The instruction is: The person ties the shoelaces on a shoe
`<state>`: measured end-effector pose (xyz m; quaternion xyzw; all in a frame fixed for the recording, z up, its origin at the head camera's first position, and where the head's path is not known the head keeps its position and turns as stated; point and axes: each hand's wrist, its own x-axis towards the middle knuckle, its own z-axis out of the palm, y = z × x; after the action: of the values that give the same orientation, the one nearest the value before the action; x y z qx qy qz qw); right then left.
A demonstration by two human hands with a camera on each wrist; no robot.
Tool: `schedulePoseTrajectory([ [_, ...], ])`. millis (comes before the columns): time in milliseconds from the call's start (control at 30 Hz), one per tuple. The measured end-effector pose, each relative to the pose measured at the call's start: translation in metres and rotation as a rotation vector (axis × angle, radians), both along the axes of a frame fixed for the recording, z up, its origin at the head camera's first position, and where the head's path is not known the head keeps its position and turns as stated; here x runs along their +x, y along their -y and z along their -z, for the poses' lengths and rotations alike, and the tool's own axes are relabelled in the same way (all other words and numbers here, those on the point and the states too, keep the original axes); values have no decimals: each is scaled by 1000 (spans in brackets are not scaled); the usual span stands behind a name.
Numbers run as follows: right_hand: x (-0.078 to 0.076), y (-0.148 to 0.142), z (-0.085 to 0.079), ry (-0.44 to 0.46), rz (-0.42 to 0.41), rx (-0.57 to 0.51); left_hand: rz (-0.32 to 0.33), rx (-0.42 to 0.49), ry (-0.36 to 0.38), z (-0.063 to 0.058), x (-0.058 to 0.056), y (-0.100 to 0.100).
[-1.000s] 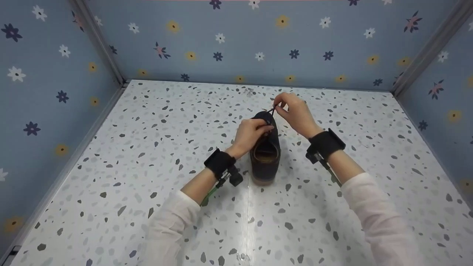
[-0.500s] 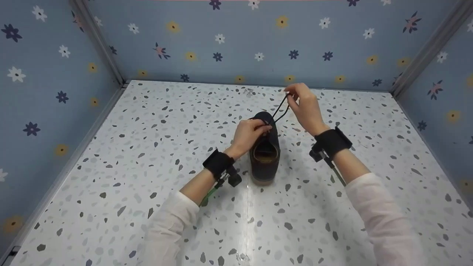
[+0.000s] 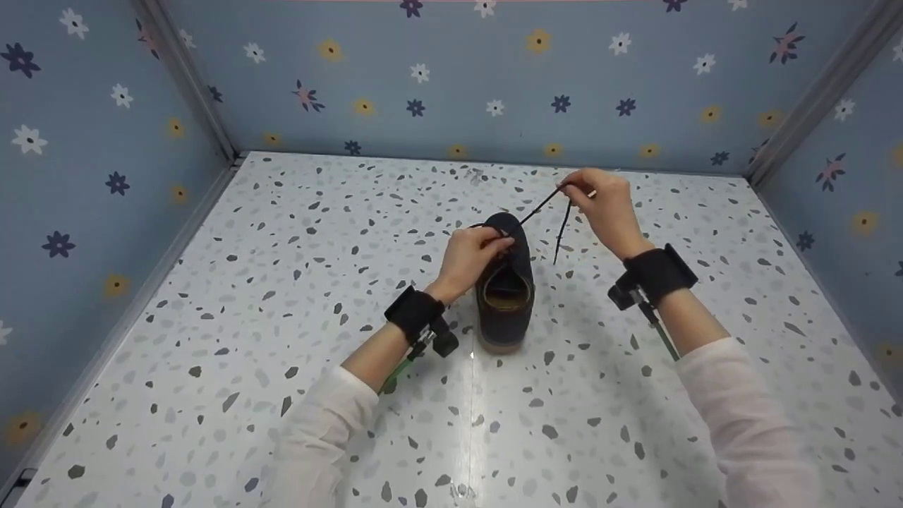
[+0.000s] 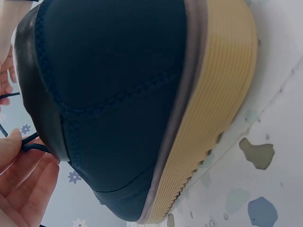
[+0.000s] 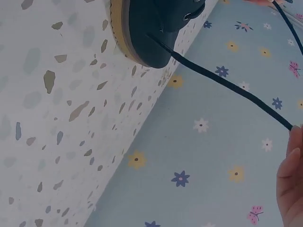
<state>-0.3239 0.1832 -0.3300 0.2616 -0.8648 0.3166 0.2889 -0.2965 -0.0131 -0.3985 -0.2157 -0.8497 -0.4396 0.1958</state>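
Observation:
A dark navy shoe (image 3: 506,324) with a tan ribbed sole (image 4: 222,80) stands on the speckled surface, toe pointing away from me. Over its tongue, my left hand (image 3: 467,259) pinches dark lace between thumb and fingers; the left wrist view shows lace strands (image 4: 34,145) at those fingertips. Up and to the right of the toe, my right hand (image 3: 605,208) pinches a shoelace (image 3: 537,209). One length of it runs taut down to the shoe, and its loose end (image 3: 561,240) hangs below the fingers. In the right wrist view the hanging lace (image 5: 232,86) crosses in front of the toe.
The white speckled tabletop (image 3: 282,296) extends around the shoe. Blue flowered panels (image 3: 451,77) enclose it at the back and both sides. Each wrist wears a black strap (image 3: 659,274) with a small camera.
My right hand has drawn away from the shoe to the right, pulling the lace out; its loop has become a straight length with a free hanging end. The left hand stays almost in place.

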Motion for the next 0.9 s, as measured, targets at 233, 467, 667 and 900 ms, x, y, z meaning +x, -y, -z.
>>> schedulePoseTrajectory([
  [233,10,-9,-6,271,-129,-81,-61,-40,-36,1,-2,2],
  [467,30,-5,-27,497,-254,-212,-68,-47,-39,2,-4,4],
  [667,34,-2,-34,501,-283,-286,-60,-37,-44,3,-5,3],
  [900,35,2,-36,518,-311,-392,-57,-42,-46,3,-5,2],
])
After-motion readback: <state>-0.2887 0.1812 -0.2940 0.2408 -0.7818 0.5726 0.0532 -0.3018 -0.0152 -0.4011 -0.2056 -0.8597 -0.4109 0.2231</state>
